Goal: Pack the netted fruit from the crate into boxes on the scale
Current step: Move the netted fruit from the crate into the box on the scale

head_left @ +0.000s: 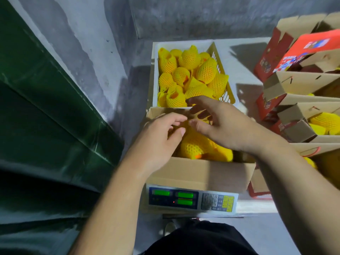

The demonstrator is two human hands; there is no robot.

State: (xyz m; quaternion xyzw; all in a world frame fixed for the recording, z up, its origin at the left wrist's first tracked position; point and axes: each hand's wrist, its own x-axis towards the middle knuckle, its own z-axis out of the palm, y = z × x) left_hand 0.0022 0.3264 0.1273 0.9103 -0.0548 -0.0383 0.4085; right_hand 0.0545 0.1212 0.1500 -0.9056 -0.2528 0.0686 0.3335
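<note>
Yellow foam netting, soft and springy with a honeycomb weave, is wrapped round every fruit, so the rounded pieces can be expected to slide against one another rather than settle. At about nine o'clock of the scene a dark green sheet [46,111], glossy and creased, is seen against grey concrete. Towards the centre, the left hand [160,137] is held over the brown cardboard box [198,173], fingers loosely curled and touching the netted fruit in the box [193,147]; nothing is seen to be gripped. Below, at six o'clock, the scale [191,198] carries the box, its green displays too blurred to be read. At twelve o'clock the crate [223,76], of yellow perforated plastic, is still well filled with netted fruit [189,58]. The right hand [222,122] is spread open over the box's far end, fingers relaxed; whether anything is held beneath it cannot be told. A weight reading could be falsified if the hands are rested on the fruit, and a loose net could be pulled off while pieces are rearranged. At three o'clock, red-printed cartons [301,83] are stacked, some already filled.
</note>
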